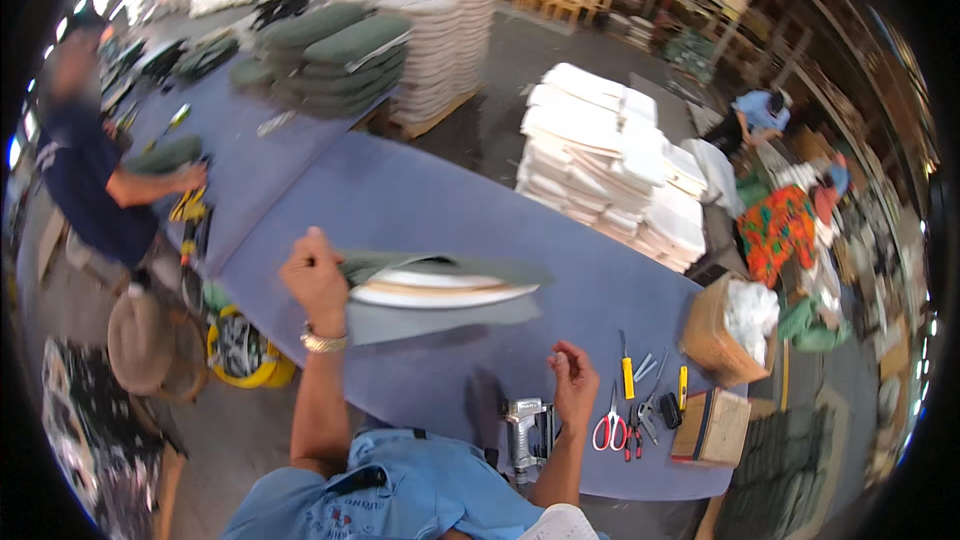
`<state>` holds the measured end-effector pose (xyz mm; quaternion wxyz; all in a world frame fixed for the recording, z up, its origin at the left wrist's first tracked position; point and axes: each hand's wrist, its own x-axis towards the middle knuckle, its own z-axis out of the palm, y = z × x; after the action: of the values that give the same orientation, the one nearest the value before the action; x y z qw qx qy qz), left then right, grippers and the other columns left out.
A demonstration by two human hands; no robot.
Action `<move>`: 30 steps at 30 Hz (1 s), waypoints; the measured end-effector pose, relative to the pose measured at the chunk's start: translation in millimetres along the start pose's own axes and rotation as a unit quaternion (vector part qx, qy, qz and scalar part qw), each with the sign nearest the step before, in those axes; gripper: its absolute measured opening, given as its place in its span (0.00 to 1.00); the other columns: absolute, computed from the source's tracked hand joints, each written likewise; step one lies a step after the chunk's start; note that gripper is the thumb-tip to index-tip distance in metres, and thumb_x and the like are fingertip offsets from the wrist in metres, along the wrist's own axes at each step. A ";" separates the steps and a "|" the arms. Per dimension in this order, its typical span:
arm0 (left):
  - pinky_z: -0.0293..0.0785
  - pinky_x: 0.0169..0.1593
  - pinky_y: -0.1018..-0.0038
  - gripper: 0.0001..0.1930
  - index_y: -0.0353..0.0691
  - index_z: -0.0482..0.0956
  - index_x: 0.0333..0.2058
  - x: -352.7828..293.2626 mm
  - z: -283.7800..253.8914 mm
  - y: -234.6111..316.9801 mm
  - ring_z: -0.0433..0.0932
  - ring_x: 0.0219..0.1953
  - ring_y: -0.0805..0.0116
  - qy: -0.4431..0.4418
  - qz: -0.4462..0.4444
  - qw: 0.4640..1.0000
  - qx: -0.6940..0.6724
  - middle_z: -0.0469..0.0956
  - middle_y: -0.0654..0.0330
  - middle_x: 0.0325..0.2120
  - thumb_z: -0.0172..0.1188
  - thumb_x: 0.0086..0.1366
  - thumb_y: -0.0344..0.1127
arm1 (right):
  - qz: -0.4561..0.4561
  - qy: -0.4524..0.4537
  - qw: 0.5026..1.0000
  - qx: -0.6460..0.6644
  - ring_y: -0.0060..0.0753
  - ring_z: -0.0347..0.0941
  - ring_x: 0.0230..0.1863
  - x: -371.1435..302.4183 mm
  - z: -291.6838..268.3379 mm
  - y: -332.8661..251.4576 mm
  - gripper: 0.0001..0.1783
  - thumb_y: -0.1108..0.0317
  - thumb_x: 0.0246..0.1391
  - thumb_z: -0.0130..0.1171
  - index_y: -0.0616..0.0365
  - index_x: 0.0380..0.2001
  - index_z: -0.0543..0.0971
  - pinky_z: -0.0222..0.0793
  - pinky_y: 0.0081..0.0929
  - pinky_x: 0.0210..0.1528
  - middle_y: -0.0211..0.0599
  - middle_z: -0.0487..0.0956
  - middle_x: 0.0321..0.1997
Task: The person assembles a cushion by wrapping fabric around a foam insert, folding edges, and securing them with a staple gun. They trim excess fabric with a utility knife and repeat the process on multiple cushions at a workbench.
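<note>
"What is the left grip [315, 275] doing?"
"Pinching the left end of a green-covered pad [440, 292], fingers closed on the fabric, though blur softens the contact."
"Where's the pad?"
"Above the counter [420, 175], tipped so its white and tan layers show."
"And the right grip [573, 385]?"
"Half curled, apart from the pad, near the staple gun [525, 428]. I cannot tell whether thumb and fingertips meet."
</note>
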<state>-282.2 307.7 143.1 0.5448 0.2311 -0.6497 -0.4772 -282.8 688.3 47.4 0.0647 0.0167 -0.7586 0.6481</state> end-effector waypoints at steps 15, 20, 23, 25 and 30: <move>0.64 0.31 0.74 0.25 0.32 0.86 0.30 -105.9 -28.5 -79.2 0.67 0.24 0.78 0.075 -0.339 0.933 -0.092 0.71 0.67 0.18 0.50 0.77 0.47 | -0.282 -0.267 0.903 -0.184 0.41 0.79 0.44 7.8 193.0 -12.4 0.25 0.70 0.56 0.67 0.61 0.57 0.75 0.76 0.34 0.45 0.46 0.79 0.48; 0.70 0.46 0.75 0.17 0.34 0.84 0.46 -153.0 -62.1 -83.8 0.73 0.40 0.75 -0.008 -0.320 0.936 -0.147 0.78 0.63 0.34 0.54 0.75 0.41 | -0.234 -0.304 0.899 -0.212 0.42 0.77 0.36 21.8 197.9 -2.3 0.15 0.74 0.54 0.65 0.63 0.45 0.77 0.73 0.38 0.42 0.43 0.78 0.39; 0.72 0.55 0.72 0.18 0.37 0.79 0.56 -166.9 -87.0 -85.9 0.77 0.49 0.67 -0.094 -0.204 0.971 -0.079 0.80 0.58 0.45 0.59 0.70 0.35 | -0.272 -0.322 0.877 -0.232 0.40 0.79 0.34 19.3 206.6 1.9 0.15 0.76 0.55 0.63 0.63 0.46 0.78 0.73 0.34 0.40 0.43 0.78 0.40; 0.75 0.55 0.66 0.23 0.40 0.76 0.59 -167.8 -106.8 -90.2 0.80 0.50 0.57 -0.160 -0.065 0.985 0.014 0.82 0.53 0.49 0.63 0.65 0.31 | -0.295 -0.330 0.868 -0.226 0.40 0.79 0.36 13.2 211.0 -0.2 0.15 0.76 0.55 0.63 0.63 0.46 0.78 0.73 0.35 0.41 0.43 0.78 0.41; 0.76 0.55 0.60 0.27 0.41 0.76 0.60 -148.7 -119.1 -109.7 0.78 0.56 0.53 -0.217 -0.119 0.960 0.128 0.81 0.51 0.53 0.68 0.62 0.33 | -0.326 -0.355 0.858 -0.178 0.49 0.72 0.59 -7.2 223.8 -16.3 0.13 0.68 0.55 0.66 0.57 0.45 0.82 0.67 0.44 0.60 0.44 0.76 0.60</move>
<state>-151.1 337.8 -30.8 0.2954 0.2660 -0.7758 -0.4900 -291.0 464.7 28.6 0.0007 0.4804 -0.7836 0.3939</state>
